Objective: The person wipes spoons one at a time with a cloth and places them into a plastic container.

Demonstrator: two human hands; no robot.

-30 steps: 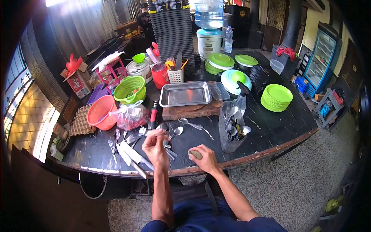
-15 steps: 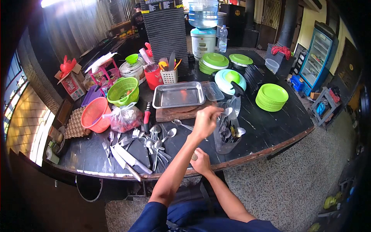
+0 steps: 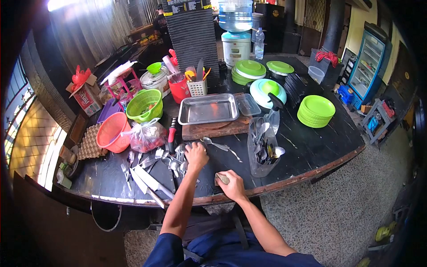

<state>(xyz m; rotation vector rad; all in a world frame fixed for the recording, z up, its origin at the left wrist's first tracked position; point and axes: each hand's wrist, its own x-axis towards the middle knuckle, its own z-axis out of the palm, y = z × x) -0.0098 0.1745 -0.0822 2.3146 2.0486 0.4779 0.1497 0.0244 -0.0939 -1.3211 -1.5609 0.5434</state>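
In front of the metal tray (image 3: pixel 202 109), a person's left hand (image 3: pixel 196 156) curled down beside spoons (image 3: pixel 174 165), its grip unclear; farther forward, the right hand (image 3: pixel 232 184) clasped a small greyish object (image 3: pixel 222 179).

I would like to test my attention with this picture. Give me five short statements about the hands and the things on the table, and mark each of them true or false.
1. The left hand is at the loose spoons. True.
2. The right hand is inside the clear container. False: it is near the front edge of the table, with a small grey-green item in its fingers.
3. The clear container holds cutlery. True.
4. The two knives lie in the metal tray. False: they lie on the table, left of the loose spoons.
5. The bright green plates on the right side are stacked. True.
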